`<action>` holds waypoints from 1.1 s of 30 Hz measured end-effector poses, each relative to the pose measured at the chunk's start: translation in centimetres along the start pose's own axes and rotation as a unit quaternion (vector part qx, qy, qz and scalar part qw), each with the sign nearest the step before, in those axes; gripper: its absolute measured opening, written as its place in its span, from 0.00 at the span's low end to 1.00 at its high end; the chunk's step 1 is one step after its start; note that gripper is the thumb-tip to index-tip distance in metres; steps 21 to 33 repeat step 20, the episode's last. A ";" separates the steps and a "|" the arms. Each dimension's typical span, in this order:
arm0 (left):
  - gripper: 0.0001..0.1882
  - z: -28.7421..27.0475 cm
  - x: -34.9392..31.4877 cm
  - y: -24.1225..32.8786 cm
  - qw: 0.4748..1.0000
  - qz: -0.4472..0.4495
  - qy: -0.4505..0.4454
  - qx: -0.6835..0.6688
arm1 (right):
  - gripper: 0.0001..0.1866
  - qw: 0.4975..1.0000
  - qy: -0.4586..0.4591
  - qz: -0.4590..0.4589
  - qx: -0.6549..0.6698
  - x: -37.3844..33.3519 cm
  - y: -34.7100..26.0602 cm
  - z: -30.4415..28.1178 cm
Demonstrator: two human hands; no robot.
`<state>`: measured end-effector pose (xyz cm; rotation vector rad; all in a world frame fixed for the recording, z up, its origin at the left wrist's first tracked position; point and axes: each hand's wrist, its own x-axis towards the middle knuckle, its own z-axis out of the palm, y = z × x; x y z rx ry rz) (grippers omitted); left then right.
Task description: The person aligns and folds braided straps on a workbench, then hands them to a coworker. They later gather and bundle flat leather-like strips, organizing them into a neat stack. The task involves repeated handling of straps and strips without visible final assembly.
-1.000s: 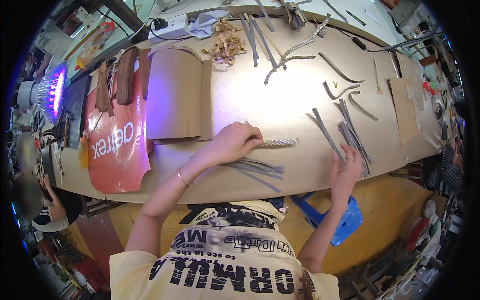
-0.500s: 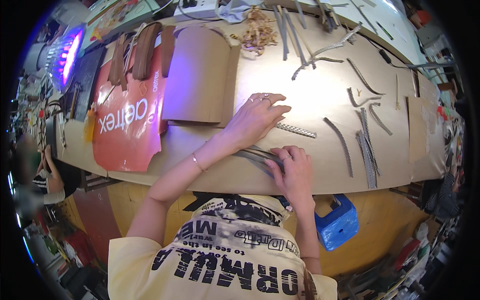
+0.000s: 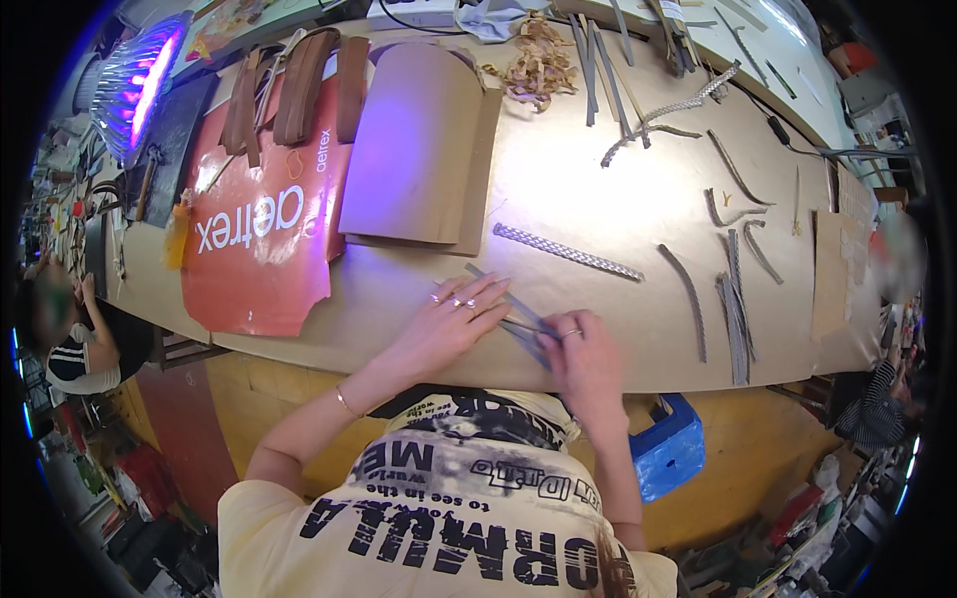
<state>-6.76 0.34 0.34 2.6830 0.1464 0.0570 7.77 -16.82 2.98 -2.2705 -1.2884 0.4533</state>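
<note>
Near the table's front edge, a small bunch of flat grey strips (image 3: 526, 342) lies in front of my body. My left hand (image 3: 461, 317) rests over the left part of the bunch, its ringed fingers stretched out and hiding some of it. On the right side, my right hand (image 3: 586, 359) has thumb and index finger closed on the end of a grey strip (image 3: 522, 308); its other fingers are curled and slightly blurred. A silver braided strip (image 3: 568, 252) lies by itself just beyond both hands.
Several grey braided pieces (image 3: 736, 309) lie to the right. A curved brown board (image 3: 414, 149) and a red sheet (image 3: 254, 254) are at left, below brown strips (image 3: 304, 90) and a lit lamp (image 3: 150, 90). Tan scraps (image 3: 538, 65) lie at the back; a blue stool (image 3: 673, 448) stands below.
My left hand has drawn back toward me from the braided strip onto the grey strips, leaving the braided strip fully in sight. My right hand has moved slightly nearer to me, still pinching.
</note>
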 end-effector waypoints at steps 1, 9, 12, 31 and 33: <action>0.19 -0.1 -0.4 -0.5 1.000 0.005 -0.008 0.018 | 0.09 1.000 0.001 -0.011 -0.014 -0.2 -0.7 0.7; 0.21 -1.8 -3.1 -2.4 0.998 -0.032 -0.007 0.052 | 0.16 0.993 0.115 0.012 -0.012 -0.6 0.3 1.6; 0.21 -2.0 -2.7 -1.6 0.997 -0.048 0.029 0.050 | 0.16 0.934 0.281 0.114 -0.189 -1.7 6.0 -2.5; 0.24 -3.8 -1.1 0.6 0.993 -0.008 0.112 0.019 | 0.12 0.906 0.298 0.231 -0.194 -4.8 15.1 -5.7; 0.24 -3.8 -1.1 0.6 0.993 -0.008 0.112 0.019 | 0.12 0.906 0.298 0.231 -0.194 -4.8 15.1 -5.7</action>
